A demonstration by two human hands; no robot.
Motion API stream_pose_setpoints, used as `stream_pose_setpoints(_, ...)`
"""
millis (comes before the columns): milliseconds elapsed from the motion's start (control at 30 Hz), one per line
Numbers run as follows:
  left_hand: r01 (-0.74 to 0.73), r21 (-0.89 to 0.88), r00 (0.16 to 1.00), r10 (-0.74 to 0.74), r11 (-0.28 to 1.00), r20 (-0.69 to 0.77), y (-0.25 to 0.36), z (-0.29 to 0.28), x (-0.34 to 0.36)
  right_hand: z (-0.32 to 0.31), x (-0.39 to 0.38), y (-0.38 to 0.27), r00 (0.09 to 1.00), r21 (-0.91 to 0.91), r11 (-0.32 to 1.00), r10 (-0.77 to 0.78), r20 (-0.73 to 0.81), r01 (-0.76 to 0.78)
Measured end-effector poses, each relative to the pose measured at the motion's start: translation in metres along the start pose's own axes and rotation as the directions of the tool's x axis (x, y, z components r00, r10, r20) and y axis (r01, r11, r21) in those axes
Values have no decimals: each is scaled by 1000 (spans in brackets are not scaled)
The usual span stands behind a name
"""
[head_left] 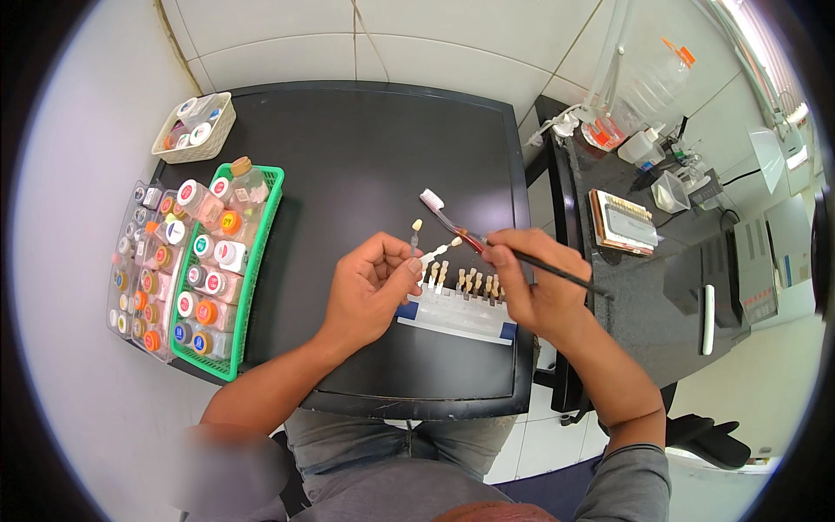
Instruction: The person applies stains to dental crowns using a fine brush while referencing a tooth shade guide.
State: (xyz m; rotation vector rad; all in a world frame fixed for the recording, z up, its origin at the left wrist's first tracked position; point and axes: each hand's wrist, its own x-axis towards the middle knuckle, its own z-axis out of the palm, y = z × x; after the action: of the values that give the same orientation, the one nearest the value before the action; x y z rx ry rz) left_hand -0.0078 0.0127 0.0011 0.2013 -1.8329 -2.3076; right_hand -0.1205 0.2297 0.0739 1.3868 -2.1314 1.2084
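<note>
Near the table's middle, my left hand [374, 283] pinches two tooth shade tabs. One tab [417, 228] points up and the other [446, 248] slants toward my right hand. My right hand [541, 274] is closed on a thin brush with a black handle [557, 273]; its front end is close to the slanted tab. A toothbrush [435, 207] with pale bristles and a reddish handle lies behind the brush; I cannot tell whether they touch. Below my hands, a shade guide holder [457, 320] with blue ends carries a row of several tabs [474, 283].
A green basket [275, 196] of capped jars and a clear box [113, 296] of jars stand at the left. Behind them is a cream basket [219, 139]. On the right-hand counter are a second shade guide [628, 222], a white bottle [639, 146] and a large clear bottle [648, 87].
</note>
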Motion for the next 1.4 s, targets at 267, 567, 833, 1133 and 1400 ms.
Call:
stream_pose_setpoints(267, -12, -9, 1000, 12, 1000, 3, 0, 0, 1, -4, 1, 0, 1000, -1, 1000, 10, 18, -10)
stream_pose_setpoints(567, -6, 22, 998, 5, 1000, 58, 4, 4, -2, 1, 0, -4, 998, 92, 994, -57, -25, 59)
stream_pose_setpoints(833, 25, 43, 994, -30, 999, 107, -3, 5, -4, -1, 5, 0, 993, -35, 993, -113, 45, 114)
stream_pose_setpoints(1133, 34, 64, 990, -42, 997, 131, -1, 4, -4, -2, 7, -3, 985, -58, 985, -163, 50, 166)
stream_pose_setpoints(1400, 30, 49, 991, -36, 998, 126, -4, 3, -6, -2, 7, -5, 985, -53, 986, -158, 66, 161)
